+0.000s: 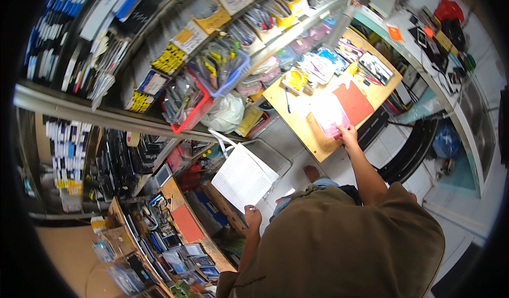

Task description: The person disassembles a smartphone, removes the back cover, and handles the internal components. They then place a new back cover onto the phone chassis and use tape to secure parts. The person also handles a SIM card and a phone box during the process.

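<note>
My right hand (348, 137) reaches over the near edge of the wooden table (297, 123). Its fingers are closed on the rim of a shallow pink plastic tray (331, 122), whose inside is washed out by bright light. A red mat (353, 103) lies right beside the tray. My left hand (253, 216) hangs low on the left, its fingers closed, by the lower edge of a white perforated plastic chair (244, 176). A small pale bit shows at the fingertips, too small to name.
Tools and small parts (366, 72) crowd the table's far side. Shelves of boxed flat parts, a red basket (188, 107) and a blue basket (228, 67) line the left. A second bench (185, 224) with another red mat stands lower left. A black tyre-like ring (411, 157) is at right.
</note>
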A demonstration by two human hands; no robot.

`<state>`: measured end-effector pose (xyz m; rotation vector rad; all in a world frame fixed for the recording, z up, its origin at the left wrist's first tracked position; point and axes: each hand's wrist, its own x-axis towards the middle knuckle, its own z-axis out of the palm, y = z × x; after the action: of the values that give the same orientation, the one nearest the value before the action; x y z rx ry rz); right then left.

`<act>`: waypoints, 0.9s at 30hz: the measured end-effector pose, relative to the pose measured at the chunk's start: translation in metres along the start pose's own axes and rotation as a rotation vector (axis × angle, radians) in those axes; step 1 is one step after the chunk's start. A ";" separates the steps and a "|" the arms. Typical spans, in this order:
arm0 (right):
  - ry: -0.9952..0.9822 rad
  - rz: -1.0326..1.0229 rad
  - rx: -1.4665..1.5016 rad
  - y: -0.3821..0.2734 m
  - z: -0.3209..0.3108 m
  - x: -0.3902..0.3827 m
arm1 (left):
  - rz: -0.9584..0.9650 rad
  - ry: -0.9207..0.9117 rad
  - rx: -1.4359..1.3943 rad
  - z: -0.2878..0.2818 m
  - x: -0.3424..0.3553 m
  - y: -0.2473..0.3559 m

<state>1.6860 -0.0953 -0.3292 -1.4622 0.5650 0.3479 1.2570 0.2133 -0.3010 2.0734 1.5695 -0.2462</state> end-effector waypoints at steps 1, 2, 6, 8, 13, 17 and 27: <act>-0.045 0.005 0.020 0.000 -0.002 0.000 | -0.045 0.046 -0.012 0.004 -0.004 -0.009; -0.088 0.014 0.018 0.002 -0.004 0.002 | -0.118 0.074 -0.024 0.009 -0.005 -0.017; -0.111 0.073 0.018 0.016 -0.011 0.018 | -0.211 -0.084 0.055 0.017 -0.018 -0.058; -0.148 0.079 0.100 0.022 -0.018 0.028 | -0.217 -0.131 -0.009 0.023 -0.029 -0.071; -0.195 0.096 -0.027 0.020 -0.026 0.039 | -0.257 -0.063 -0.058 0.034 -0.045 -0.072; -0.217 0.135 -0.084 0.005 -0.016 0.039 | -0.245 -0.081 -0.114 0.036 -0.042 -0.050; -0.252 0.068 -0.125 0.006 -0.007 0.035 | -0.276 -0.103 -0.139 0.039 -0.049 -0.044</act>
<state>1.7110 -0.1059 -0.3536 -1.4933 0.3951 0.6210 1.2072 0.1605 -0.3254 1.7102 1.7552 -0.3269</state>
